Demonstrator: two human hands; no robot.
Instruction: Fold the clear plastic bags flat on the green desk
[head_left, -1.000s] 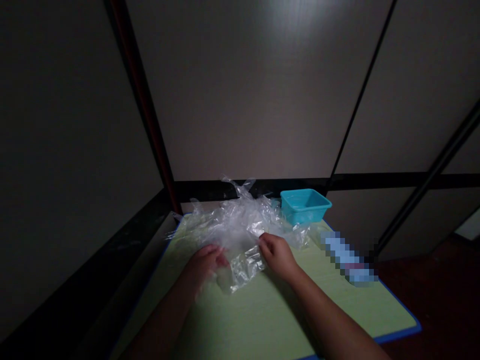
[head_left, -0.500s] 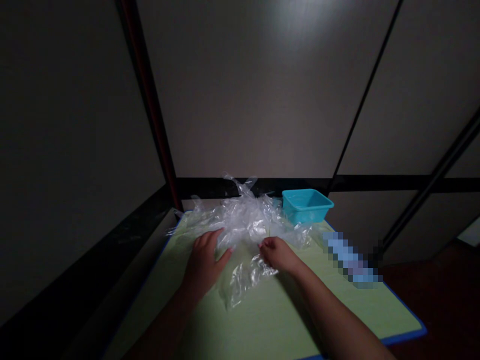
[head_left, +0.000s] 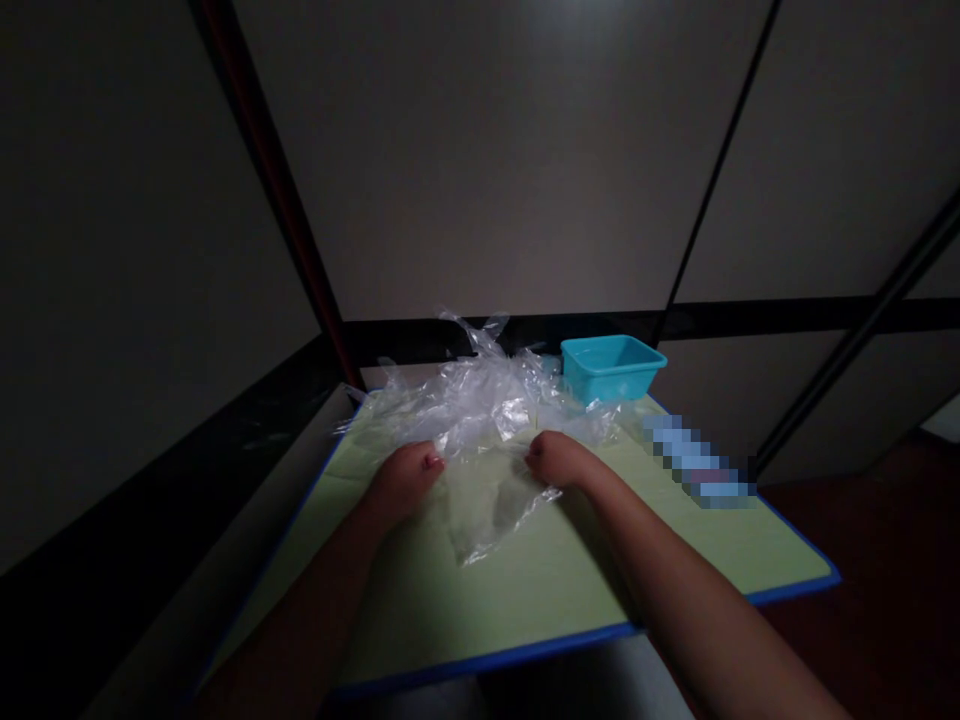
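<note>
A clear plastic bag (head_left: 491,510) is stretched flat between my two hands, just above the table's near half. My left hand (head_left: 409,472) is closed on its left edge, thumb against the curled fingers. On the other side my right hand (head_left: 559,460) pinches the bag's right edge, its fingertips partly hidden by the back of the hand. Behind them lies a heap of crumpled clear plastic bags (head_left: 480,390), loose and shiny. Whether the held bag touches that heap I cannot tell.
The light green table top (head_left: 420,620) has a blue edge. A turquoise plastic basket (head_left: 611,385) stands at the back right corner. Nearer the right edge lies a pixelated bluish item (head_left: 697,465). Grey panels (head_left: 495,180) rise directly behind the table.
My left hand has gone from open to closed on the bag's left edge. The bag is now spread wider and flatter between both hands. The view has tilted down a little.
</note>
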